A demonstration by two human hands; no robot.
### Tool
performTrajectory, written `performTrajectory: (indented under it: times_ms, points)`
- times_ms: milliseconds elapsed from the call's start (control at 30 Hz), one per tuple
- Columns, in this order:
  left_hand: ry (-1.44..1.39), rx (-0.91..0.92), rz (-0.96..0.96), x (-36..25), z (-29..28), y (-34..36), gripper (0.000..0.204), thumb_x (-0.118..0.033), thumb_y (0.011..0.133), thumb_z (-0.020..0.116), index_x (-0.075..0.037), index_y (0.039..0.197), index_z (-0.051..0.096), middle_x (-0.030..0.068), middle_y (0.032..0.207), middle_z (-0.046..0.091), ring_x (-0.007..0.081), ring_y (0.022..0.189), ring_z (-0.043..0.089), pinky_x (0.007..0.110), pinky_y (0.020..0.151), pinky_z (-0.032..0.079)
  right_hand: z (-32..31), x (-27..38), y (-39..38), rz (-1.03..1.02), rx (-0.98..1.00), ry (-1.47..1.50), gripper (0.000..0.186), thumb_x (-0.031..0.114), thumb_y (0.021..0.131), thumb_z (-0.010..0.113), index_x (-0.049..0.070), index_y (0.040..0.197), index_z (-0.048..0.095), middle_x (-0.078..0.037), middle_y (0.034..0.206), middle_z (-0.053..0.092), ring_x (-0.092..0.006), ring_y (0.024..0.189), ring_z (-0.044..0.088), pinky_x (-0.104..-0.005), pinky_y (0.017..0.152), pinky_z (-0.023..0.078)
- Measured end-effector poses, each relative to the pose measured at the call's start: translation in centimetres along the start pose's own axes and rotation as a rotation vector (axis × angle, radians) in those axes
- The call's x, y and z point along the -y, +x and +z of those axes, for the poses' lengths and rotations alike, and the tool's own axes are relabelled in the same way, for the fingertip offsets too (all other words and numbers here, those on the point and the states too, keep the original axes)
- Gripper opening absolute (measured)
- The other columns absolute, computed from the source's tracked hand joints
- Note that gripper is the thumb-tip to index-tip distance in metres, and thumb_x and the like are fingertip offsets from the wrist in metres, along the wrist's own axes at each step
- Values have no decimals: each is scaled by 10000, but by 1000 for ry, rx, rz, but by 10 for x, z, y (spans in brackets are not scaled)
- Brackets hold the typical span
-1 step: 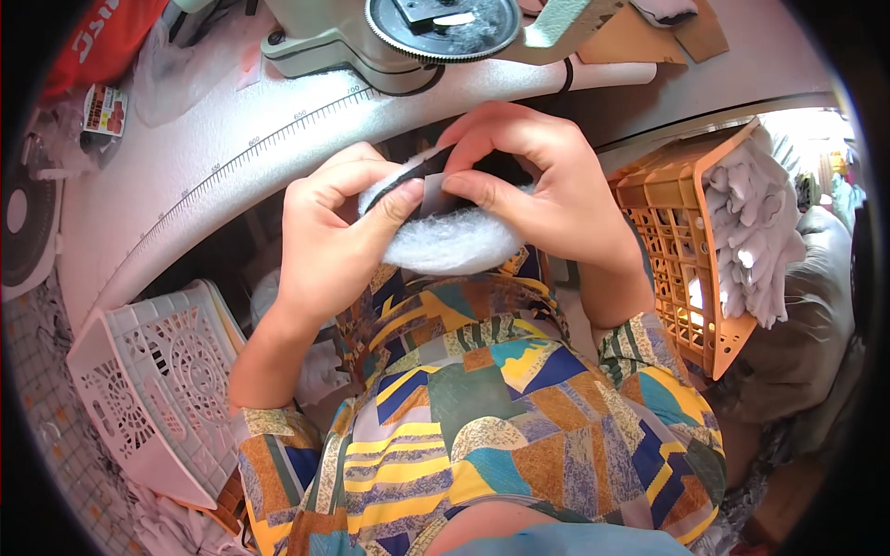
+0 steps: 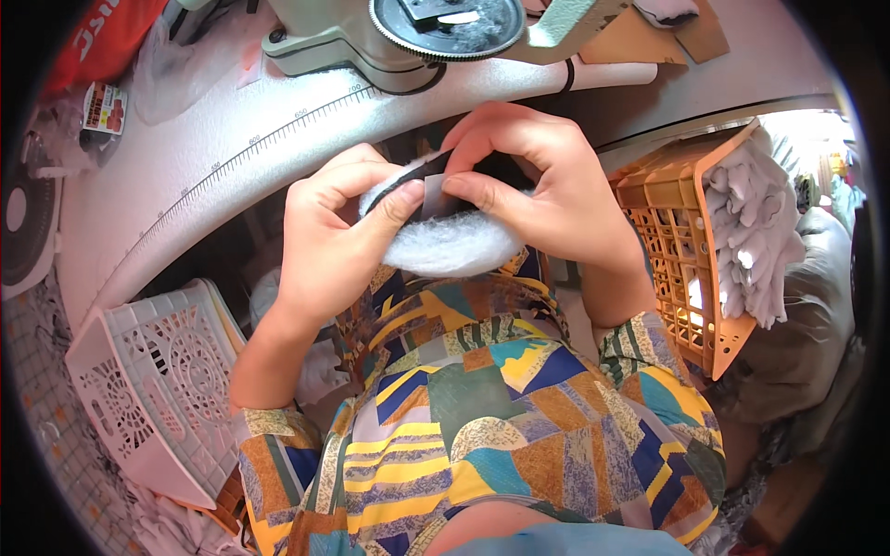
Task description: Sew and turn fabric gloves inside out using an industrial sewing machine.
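The white bench (image 2: 227, 111), with a measuring scale along its curved edge, spreads across the upper part of the view. Below it is the person's garment (image 2: 519, 408), patterned in yellow, brown, blue and green patches.

To the right stands an orange lattice crate (image 2: 660, 232), tilted in this view. It is well filled: soft pale grey pieces (image 2: 749, 232) are heaped in it and bulge beyond its rim. To the left there is a white lattice crate (image 2: 153, 371), also tilted, with round openwork on its wall; its inside is hidden, so I cannot tell what it contains. On the bench, at the top, is a machine (image 2: 329, 51) with a round dark plate (image 2: 450, 28), on which bits of fluff lie.

The left grip (image 2: 338, 218) and the right grip (image 2: 542, 181) are near each other, above the lap and in front of the bench edge. Between them is the fluffy piece (image 2: 454, 246), pale and woolly outside, dark along its inner edge. The left grip pinches its left side between thumb and fingers; the right grip grasps its right side. Between the two thumbs shows a small grey strip (image 2: 433, 196).
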State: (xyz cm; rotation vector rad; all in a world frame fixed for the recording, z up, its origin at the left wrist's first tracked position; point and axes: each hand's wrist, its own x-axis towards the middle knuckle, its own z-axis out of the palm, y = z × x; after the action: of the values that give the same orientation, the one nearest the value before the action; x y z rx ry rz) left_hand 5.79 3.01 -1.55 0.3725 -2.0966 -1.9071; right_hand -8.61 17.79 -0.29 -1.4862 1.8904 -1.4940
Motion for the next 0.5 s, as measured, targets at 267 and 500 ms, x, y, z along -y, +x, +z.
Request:
performTrajectory:
  times_ms: [267,500]
  points:
    - [104,-7,63,2,1,-1,110,-63,843,698,35,894,695,35,770,592,91,719,538,229,663,422,-3,7,3,31,122,-108,110,15,730,721,-24,799,645,-103,817,635,-195,790,627,-300,726,485]
    - [66,-30,53,9,-1,4,122,-52,808,723,21,905,711,41,777,622,96,723,563,233,665,435,-5,-3,5,99,73,63,139,103,726,754,10,811,696,-59,751,638,-163,706,596,-291,646,462]
